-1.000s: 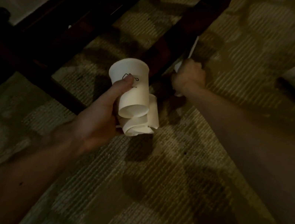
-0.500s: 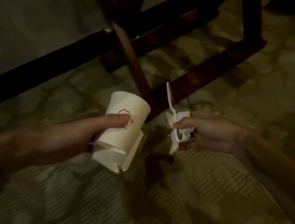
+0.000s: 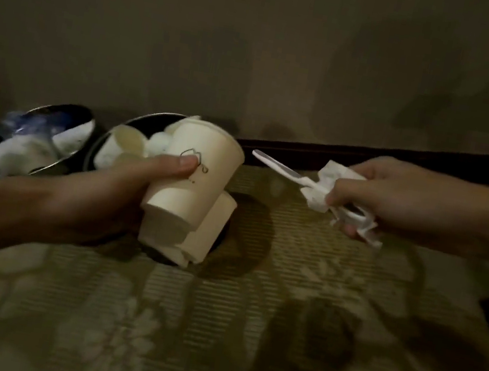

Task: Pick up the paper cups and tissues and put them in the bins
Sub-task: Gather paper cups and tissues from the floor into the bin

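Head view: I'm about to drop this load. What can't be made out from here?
- paper cups: the count in the stack, since the left hand covers part of it.
- white utensil: its type, because it is blurred and its handle is wrapped in the tissue held by the right hand.
- nearer bin: how full it is, hidden behind the cups.
- far-left bin: its contents, which are dark and smeared.
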`<state>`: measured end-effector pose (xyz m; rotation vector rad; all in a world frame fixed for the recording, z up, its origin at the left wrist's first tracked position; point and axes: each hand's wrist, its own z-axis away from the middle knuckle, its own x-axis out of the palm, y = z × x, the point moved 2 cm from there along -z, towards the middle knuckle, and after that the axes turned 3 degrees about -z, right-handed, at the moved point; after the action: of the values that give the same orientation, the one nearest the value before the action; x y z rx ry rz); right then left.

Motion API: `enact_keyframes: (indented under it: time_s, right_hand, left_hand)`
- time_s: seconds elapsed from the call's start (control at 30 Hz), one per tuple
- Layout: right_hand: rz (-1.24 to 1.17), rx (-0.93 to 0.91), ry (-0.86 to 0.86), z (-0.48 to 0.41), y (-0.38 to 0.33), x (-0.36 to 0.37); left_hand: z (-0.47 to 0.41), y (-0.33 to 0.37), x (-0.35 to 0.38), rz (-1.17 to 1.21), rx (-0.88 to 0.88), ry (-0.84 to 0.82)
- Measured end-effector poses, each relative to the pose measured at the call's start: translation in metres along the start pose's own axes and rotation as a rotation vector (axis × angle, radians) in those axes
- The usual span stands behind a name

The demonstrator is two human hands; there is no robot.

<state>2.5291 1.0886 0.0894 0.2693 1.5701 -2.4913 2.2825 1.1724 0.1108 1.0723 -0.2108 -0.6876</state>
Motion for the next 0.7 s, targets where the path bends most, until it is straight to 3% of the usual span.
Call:
enact_keyframes:
  time_s: [0.17, 0.27, 0.4, 0.57, 0.7]
  right_hand:
    - [0.381, -0.144, 0.044, -0.039, -0.075, 0.043]
    - [0.478, -0.196, 0.085, -0.062, -0.106, 0.062]
    - [0.585, -0.191, -0.011, -0.085, -0.137, 0.085]
    - [0.697, -0.086, -0.134, -0.113, -0.156, 0.117]
    - [0.953, -0.169, -0.103, -0.139, -0.165, 0.145]
  left_hand:
    - [-0.006, 0.004, -0.086, -0.060, 0.117, 0.023]
    - [-0.016, 0.014, -0.126, -0.043, 0.235, 0.038]
    - [-0.029, 0.022, -0.174, 0.068, 0.354, 0.135]
    - [-0.043, 0.014, -0.196, 0.141, 0.322, 0.127]
    - [-0.049, 0.005, -0.204, 0.182, 0.326, 0.095]
